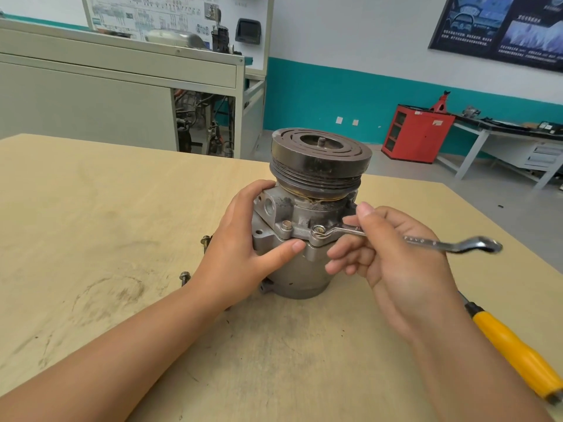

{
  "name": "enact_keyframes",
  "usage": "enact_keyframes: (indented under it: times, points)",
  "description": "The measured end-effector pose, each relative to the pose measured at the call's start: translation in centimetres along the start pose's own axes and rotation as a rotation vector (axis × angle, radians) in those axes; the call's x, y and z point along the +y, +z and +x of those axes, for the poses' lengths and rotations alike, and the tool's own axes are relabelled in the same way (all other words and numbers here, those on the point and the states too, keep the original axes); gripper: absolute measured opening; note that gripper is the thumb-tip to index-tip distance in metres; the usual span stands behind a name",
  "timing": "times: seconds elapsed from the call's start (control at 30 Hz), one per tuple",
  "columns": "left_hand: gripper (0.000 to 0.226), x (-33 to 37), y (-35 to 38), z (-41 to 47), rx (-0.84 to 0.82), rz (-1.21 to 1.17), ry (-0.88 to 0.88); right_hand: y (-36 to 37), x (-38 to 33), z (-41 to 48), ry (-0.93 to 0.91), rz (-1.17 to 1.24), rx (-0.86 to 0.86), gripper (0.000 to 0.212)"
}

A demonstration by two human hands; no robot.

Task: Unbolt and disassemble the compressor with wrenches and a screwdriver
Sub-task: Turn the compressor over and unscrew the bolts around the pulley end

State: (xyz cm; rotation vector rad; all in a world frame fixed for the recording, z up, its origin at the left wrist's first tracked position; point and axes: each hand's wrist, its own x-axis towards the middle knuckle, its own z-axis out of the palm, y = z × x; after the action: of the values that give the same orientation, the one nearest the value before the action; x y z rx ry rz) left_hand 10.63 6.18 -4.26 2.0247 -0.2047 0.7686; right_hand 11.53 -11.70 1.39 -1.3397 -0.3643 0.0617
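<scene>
I see left hand [240, 249] gripping upright grey cast-metal compressor [304, 275] | right hand [396, 260] pinching silver steel ring wrench [432, 242], ring over near flange bolt [319, 229] | yellow-handled screwdriver [511, 339] near right

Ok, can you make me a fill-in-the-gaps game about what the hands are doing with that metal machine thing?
1. The right hand holds a ____ whose ring end sits on a bolt.
2. The left hand grips the ____ to steady it on the table.
3. The screwdriver lying near the right arm has a ____ handle.

Missing words: wrench; compressor; yellow.
</scene>
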Motion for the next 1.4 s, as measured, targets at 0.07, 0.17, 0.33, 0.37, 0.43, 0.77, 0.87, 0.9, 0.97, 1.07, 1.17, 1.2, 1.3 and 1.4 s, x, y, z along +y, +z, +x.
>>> enact_keyframes:
  times: [0.07,0.17,0.33,0.37,0.43,0.77,0.87,0.9,0.97,1.07,1.17,1.2,1.3,1.4]
  points:
    - [0.069,0.0,0.0,0.0,0.001,0.002,0.001,-0.7,-0.2,1.0,0.117,0.054,-0.034,0.021]
    - [0.069,0.0,0.0,0.0,-0.005,0.006,-0.01,-1.2,-0.5,2.4,0.205,0.057,-0.026,0.015]
    - [0.068,0.1,-0.1,0.0,-0.012,0.011,-0.013,-1.0,-0.9,3.7,0.233,0.047,-0.021,0.022]
    - [0.068,0.1,-0.1,0.0,-0.013,0.015,-0.01,-1.0,-1.0,3.7,0.226,0.063,-0.03,0.022]
    - [0.068,0.1,-0.1,0.0,-0.015,0.02,-0.005,-1.0,-0.9,3.5,0.171,0.079,-0.025,0.027]
    - [0.068,0.0,-0.1,0.0,-0.01,0.02,0.015,1.7,0.4,-1.6,-0.416,-0.076,0.271,0.033]
    - [0.069,0.0,-0.1,0.0,-0.013,0.013,0.018,2.1,0.9,-2.1,-0.462,-0.176,0.277,0.04]
    - [0.069,-0.1,-0.1,0.0,-0.014,0.017,0.018,2.1,1.1,-2.3,-0.502,-0.247,0.288,0.043]
    - [0.07,-0.1,-0.1,0.0,-0.019,0.029,0.015,2.1,1.2,-2.6,-0.642,-0.474,0.297,0.045]
    - [0.07,-0.1,-0.1,0.0,-0.018,0.035,0.01,1.6,1.4,-2.8,-0.869,-0.832,0.278,0.045]
    - [0.069,0.0,-0.1,0.0,-0.014,0.028,0.013,1.3,1.9,-2.6,-1.015,-0.996,0.272,0.042]
    - [0.07,0.0,-0.1,0.0,-0.014,0.027,0.012,1.3,2.0,-2.5,-1.048,-1.032,0.259,0.04]
    - [0.072,-0.1,-0.1,0.0,-0.012,0.023,0.011,1.4,2.2,-2.6,-0.938,-0.935,0.229,0.036]
    - [0.07,-0.2,-0.1,0.0,-0.011,0.014,0.016,1.4,1.4,-2.4,-0.46,-0.401,0.226,0.033]
